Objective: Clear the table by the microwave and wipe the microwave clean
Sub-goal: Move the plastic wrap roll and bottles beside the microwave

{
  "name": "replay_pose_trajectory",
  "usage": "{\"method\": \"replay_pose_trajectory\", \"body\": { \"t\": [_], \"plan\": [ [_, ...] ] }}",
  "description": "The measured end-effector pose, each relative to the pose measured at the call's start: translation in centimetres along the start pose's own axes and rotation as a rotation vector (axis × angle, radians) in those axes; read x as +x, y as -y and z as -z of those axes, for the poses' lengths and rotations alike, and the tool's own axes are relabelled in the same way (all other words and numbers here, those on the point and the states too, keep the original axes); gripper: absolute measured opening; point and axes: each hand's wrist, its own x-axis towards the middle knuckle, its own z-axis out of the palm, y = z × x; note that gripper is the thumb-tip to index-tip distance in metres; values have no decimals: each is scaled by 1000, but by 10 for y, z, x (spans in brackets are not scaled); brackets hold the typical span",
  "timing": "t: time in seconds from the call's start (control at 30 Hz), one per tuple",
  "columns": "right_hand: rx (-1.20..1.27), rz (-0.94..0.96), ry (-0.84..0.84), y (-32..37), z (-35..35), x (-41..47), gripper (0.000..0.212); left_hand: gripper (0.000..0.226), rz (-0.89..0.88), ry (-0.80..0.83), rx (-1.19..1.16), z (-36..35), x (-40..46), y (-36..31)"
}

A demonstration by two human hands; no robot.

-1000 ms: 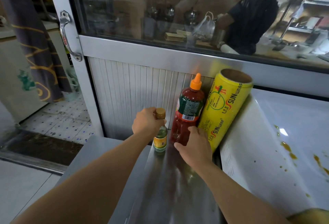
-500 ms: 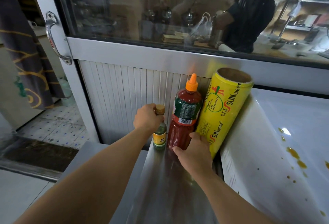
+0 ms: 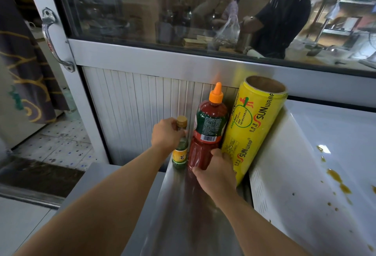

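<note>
- The left hand [image 3: 167,133] grips the neck of the small bottle [image 3: 180,150]; the right hand [image 3: 216,171] wraps the base of the sauce bottle [image 3: 209,131]. Both bottles stand at the back of the counter [image 3: 183,215], just beside the roll [image 3: 254,121].
- Risk: the roll leans between the sauce bottle and the microwave [image 3: 305,174]; lifting the bottle could let it tip over.
- Risk: a low grip on a tall bottle may let it tilt.
- The roll reads "SUNWRAP"; other labels are too small to read.
- Brown spatters dot the microwave top.
</note>
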Motion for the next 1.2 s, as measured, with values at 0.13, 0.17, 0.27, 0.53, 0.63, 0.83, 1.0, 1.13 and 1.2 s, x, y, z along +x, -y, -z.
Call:
{"method": "replay_pose_trajectory", "body": {
  "t": [0.13,0.17,0.27,0.53,0.63,0.83,1.0,1.13,1.2],
  "plan": [
    [7,-8,5,0,0,0,60,16,-9,33,-1,0,-4,1],
    [12,-9,7,0,0,0,60,20,-6,41,7,1,-6,1],
    [16,-5,12,1,-1,-2,62,42,15,88,29,3,-11,3],
    [16,-3,27,-5,3,-10,67,71,105,149,39,9,-26,9],
    [0,-9,46,-3,8,-17,69,76,119,176,73,16,-36,8],
    [-22,-20,77,1,29,-39,77,81,149,232,112,47,-72,7],
    [-2,-13,75,9,58,-72,83,81,146,268,120,75,-109,-2],
    [11,-13,61,20,82,-103,83,83,130,300,134,96,-144,-11],
    [16,-16,59,23,93,-118,83,83,128,313,139,106,-160,-15]
  ]
}}
